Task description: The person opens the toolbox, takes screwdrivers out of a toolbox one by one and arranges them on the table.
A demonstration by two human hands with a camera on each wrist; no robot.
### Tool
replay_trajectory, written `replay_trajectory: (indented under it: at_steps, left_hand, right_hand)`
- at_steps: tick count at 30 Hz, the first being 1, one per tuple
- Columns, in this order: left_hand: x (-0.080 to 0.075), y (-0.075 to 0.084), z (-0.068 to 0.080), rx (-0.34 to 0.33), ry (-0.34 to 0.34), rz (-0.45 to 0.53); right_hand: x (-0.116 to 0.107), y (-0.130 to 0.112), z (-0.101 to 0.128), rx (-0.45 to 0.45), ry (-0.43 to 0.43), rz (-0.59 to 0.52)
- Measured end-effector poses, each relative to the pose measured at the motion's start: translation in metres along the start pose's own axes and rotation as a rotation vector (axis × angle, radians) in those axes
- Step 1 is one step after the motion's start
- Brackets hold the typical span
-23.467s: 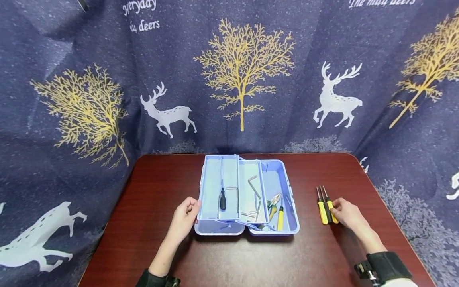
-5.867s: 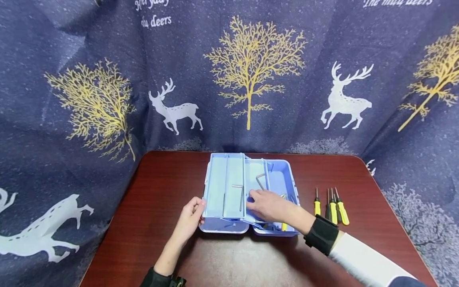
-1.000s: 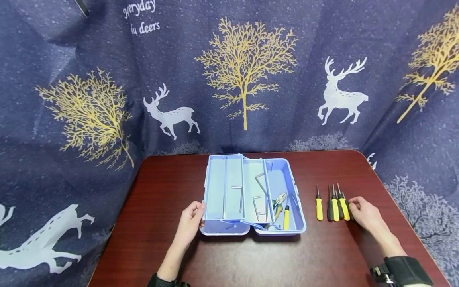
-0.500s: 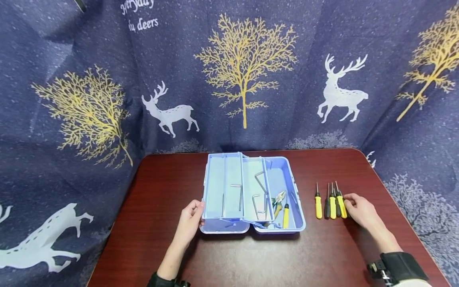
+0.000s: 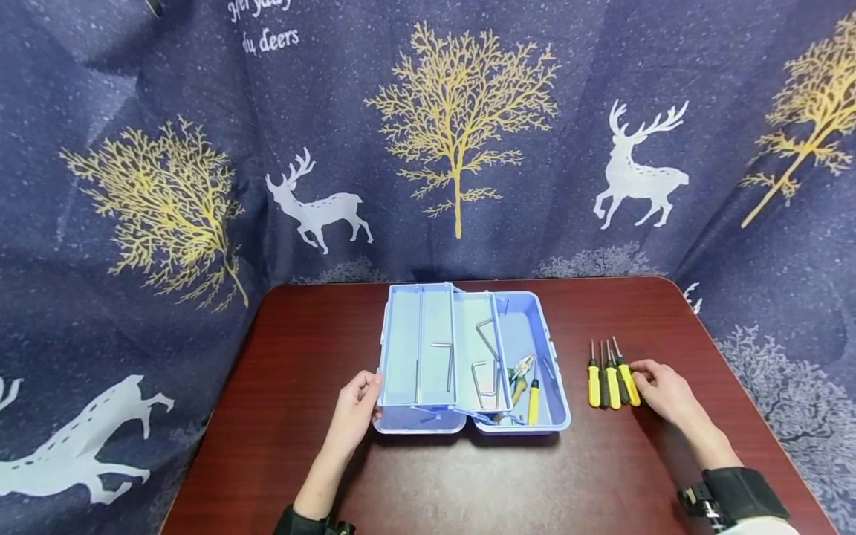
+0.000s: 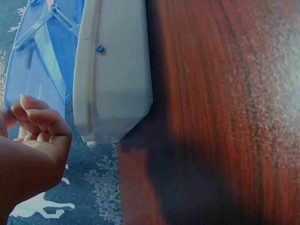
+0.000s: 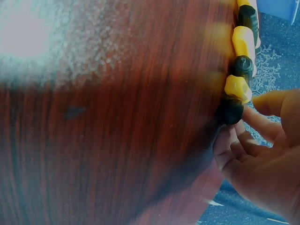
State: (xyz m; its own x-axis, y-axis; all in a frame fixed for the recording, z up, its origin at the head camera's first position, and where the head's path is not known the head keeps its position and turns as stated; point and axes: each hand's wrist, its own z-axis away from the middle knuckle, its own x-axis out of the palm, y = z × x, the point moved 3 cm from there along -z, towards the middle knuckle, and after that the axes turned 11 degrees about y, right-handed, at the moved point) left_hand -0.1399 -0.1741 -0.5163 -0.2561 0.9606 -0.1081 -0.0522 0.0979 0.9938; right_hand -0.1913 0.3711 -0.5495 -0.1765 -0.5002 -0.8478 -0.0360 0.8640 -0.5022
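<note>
Close to the right hand [image 5: 670, 395], the black screwdriver [image 7: 232, 111] lies directly to the left of the fingertips and touches them; whether they pinch its handle or only press its side, I cannot tell. It ends a side-by-side row of yellow and black screwdrivers [image 5: 613, 388], handles toward the person, shafts pointing away. That hand is much the nearer; the left hand [image 5: 354, 405], across the toolbox [image 5: 560, 386], pinches the left edge of its upper tray [image 5: 404, 334] between thumb and bent fingers.

The upper tray has two compartments: a thin metal rod lies along the divider in the left one, an L-shaped hex key [image 5: 450, 371] in the right. The lower tray [image 5: 471, 306] beside it holds more bent hex keys [image 5: 477, 386]. Rightmost, the deep bottom contains pliers [image 5: 524, 365] and a yellow-handled tool [image 5: 533, 406]. All sits on a reddish-brown table [image 5: 441, 490].
</note>
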Motion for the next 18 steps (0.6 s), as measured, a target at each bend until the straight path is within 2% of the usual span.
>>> replay_trajectory:
  at_steps: [18]
  left_hand:
    - [-0.0016, 0.0016, 0.0011, 0.016, -0.017, 0.005]
  right_hand:
    - [-0.0008, -0.0015, 0.0005, -0.002, -0.030, -0.005]
